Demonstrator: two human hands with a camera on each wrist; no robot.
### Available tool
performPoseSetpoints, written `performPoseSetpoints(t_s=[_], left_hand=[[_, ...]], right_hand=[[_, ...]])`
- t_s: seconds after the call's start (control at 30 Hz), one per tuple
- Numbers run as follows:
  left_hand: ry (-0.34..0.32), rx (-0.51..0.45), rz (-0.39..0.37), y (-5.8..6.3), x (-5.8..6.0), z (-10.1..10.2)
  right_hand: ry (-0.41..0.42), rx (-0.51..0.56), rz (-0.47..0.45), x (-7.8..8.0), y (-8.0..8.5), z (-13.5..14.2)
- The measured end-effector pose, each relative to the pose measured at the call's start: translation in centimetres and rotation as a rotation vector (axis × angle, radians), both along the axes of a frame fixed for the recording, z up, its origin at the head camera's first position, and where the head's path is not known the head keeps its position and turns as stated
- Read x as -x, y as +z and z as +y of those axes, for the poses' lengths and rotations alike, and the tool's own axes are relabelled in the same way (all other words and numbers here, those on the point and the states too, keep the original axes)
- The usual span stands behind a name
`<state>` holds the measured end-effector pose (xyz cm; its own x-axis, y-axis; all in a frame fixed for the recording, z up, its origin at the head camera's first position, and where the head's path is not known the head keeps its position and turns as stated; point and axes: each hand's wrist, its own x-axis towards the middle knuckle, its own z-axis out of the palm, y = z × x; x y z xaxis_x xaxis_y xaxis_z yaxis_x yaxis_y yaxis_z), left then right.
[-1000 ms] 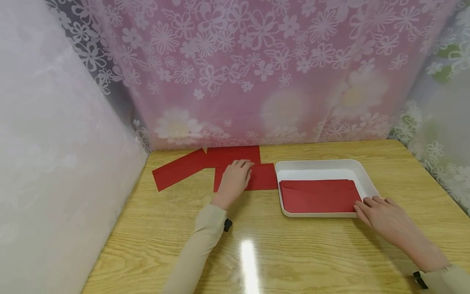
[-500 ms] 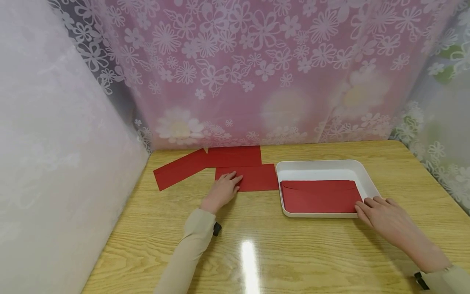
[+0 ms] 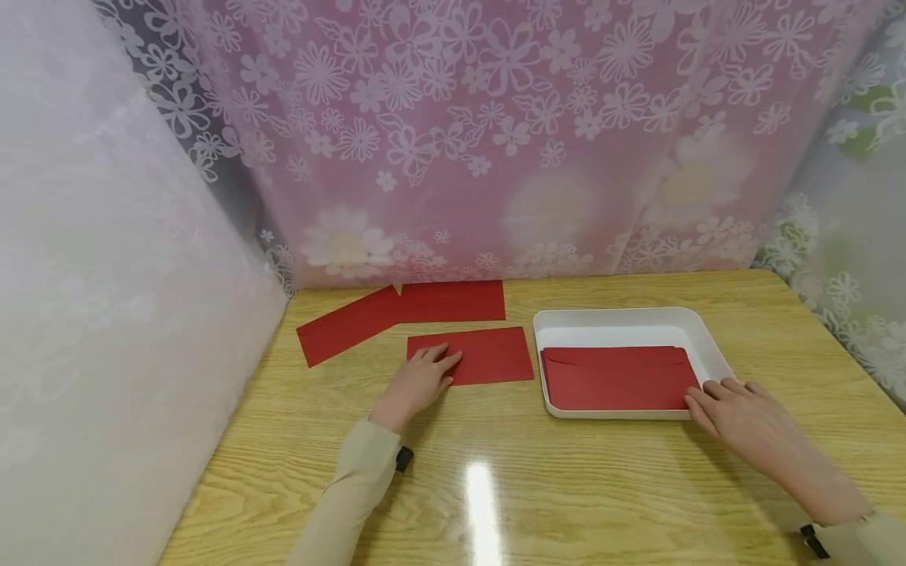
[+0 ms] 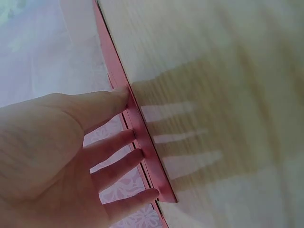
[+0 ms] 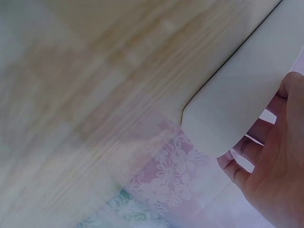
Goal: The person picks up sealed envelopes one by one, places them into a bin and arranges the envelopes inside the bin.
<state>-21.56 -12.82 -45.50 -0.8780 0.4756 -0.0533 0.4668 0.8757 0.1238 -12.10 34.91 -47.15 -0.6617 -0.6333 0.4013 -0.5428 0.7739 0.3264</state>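
Lying flat on the wood-grain table [image 3: 594,487], a long red paper envelope [image 3: 491,358] stretched lengthwise from left to right, smooth and matte. The left hand [image 3: 414,387] touched its left end with spread, nearly straight fingers, tips pressed on the paper rather than wrapped round it. The right hand [image 3: 750,420] rested bent fingers on the rim at the near right corner of a white tray [image 3: 602,336]; whether they pinched that rim, I could not tell.

The left wrist view showed the thumb and fingertips set apart along the envelope, their shadows cast on the wood, while the right wrist view gave the tray's outer wall, which the head view mostly hid.

A strip of wood separated the touched envelope from a far envelope [image 3: 453,302], whose left end met a slanted envelope [image 3: 347,326]. Its right end came just beside the tray's left wall. Inside, a stack of red envelopes [image 3: 619,381] filled the near part, leaving white floor along the far side.
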Motion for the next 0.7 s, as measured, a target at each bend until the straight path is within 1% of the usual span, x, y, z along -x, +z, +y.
performPoseSetpoints(t_s=[0.23, 0.3, 0.37, 0.47, 0.6, 0.63, 0.7], left_hand=[[0.007, 0.034, 0.054, 0.2, -1.4, 0.2], [0.014, 0.038, 0.065, 0.2, -1.6, 0.3], [0.019, 0.021, 0.072, 0.2, -1.6, 0.4], [0.016, -0.033, 0.121, 0.1, -1.2, 0.4], [0.014, -0.098, 0.243, -0.4, 0.1, 0.3], [0.021, -0.106, 0.257, -0.6, 0.5, 0.2], [0.038, -0.112, 0.255, -0.9, 1.3, 0.1]], right_hand=[[-0.002, 0.001, 0.005, 0.0, 0.0, 0.0], [-0.004, 0.001, 0.005, -0.1, 0.0, 0.0], [-0.002, 0.002, 0.010, -0.1, 0.0, 0.0], [-0.001, 0.011, 0.012, 0.0, -0.1, 0.0], [0.001, 0.011, 0.012, 0.0, -0.1, 0.0], [0.000, 0.008, 0.011, 0.0, -0.1, 0.0], [0.000, -0.015, 0.002, -0.1, -0.1, 0.0]])
